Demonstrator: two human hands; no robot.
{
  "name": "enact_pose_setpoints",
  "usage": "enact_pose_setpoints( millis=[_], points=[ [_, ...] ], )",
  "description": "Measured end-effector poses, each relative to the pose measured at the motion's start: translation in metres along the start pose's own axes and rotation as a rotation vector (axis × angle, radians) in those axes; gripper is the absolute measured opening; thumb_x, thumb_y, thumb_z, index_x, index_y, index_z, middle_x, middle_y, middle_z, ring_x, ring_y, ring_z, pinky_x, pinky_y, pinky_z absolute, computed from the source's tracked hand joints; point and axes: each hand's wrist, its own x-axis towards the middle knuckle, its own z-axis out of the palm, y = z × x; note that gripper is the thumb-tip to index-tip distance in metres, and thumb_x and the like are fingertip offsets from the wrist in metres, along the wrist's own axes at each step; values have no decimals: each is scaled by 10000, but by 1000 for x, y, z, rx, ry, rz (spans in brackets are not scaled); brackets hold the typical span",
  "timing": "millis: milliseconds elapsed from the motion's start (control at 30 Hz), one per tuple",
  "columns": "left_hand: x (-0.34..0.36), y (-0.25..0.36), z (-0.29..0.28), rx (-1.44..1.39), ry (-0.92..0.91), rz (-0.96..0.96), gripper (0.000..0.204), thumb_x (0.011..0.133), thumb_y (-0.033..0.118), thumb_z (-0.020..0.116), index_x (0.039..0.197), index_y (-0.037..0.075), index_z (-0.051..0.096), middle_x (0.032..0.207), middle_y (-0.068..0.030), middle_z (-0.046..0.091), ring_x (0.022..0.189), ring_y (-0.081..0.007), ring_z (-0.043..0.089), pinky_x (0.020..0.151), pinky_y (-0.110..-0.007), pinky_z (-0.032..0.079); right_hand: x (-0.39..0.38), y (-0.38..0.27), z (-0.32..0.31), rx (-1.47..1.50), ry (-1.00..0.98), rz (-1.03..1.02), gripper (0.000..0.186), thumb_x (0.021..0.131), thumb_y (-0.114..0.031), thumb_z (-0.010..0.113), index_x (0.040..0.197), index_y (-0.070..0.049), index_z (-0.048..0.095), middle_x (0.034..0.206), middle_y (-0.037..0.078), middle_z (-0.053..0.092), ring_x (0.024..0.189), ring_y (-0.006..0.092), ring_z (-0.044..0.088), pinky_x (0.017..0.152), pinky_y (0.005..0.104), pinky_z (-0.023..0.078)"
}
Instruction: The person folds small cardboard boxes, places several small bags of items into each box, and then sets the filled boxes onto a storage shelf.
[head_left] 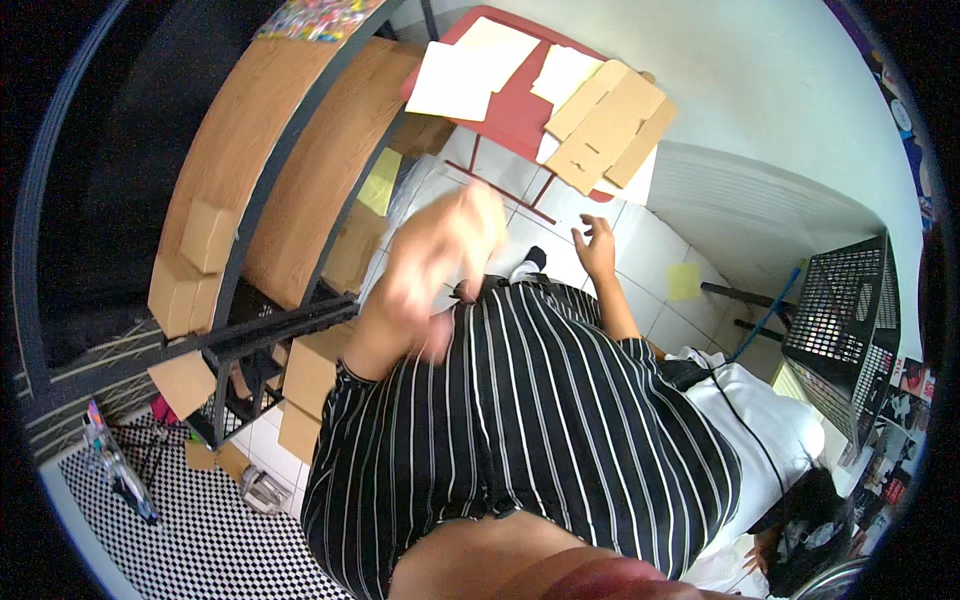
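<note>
My left hand is raised in front of my striped shirt, near the wooden shelves. Motion smears its fingers, so whether it holds anything does not show. Further right, my right hand hangs over the tiled floor with its fingers apart and nothing in them. Beyond both hands stands a red table. On it lie white paper sheets and a flattened brown cardboard box, both apart from my hands.
Wooden shelves with cardboard boxes rise on the left. A black perforated crate stands at the right. Close by on the right is another person in a white shirt. A yellow paper lies on the tiles.
</note>
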Motion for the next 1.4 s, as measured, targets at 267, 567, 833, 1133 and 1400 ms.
enact_pose_setpoints(
  millis=[267, 567, 833, 1133, 1400],
  points=[
    [-68, -150, -29, -25, 946, -848, 176, 866, 280, 464, 862, 107, 489, 768, 33, 458, 644, -42, 413, 524, -172, 312, 115, 57, -20, -196, 287, 595, 575, 633, -431, 677, 1016, -29, 527, 883, 148, 575, 844, 296, 565, 745, 390, 444],
    [-47, -193, -85, 306, 637, -805, 197, 852, 219, 513, 928, 39, 490, 792, -20, 509, 726, -105, 493, 674, -238, 419, 143, 49, -11, -315, 212, 770, 565, 551, -490, 712, 892, -59, 580, 891, 129, 598, 838, 284, 582, 717, 392, 457],
    [0, -200, -138, 472, 418, -750, 276, 822, 242, 543, 966, 13, 490, 875, -80, 557, 784, -149, 525, 720, -274, 433, 151, 54, -3, -63, 409, 920, 452, 550, -315, 751, 890, -52, 612, 877, 122, 621, 784, 275, 598, 712, 346, 467],
    [2, -204, -180, 433, 216, -822, 316, 813, 222, 551, 1016, -8, 474, 938, -104, 540, 781, -161, 528, 689, -286, 446, 147, 13, 20, -360, 642, 751, 367, 624, -260, 692, 914, -47, 620, 937, 110, 578, 809, 296, 569, 676, 378, 456],
    [-2, -197, -212, 515, 150, -866, 304, 810, 217, 556, 1009, 2, 475, 853, -99, 550, 751, -162, 523, 659, -281, 439, 142, 19, 29, -551, 680, 649, 386, 670, -251, 655, 990, -44, 593, 968, 105, 580, 885, 283, 554, 716, 408, 428]
  ],
)
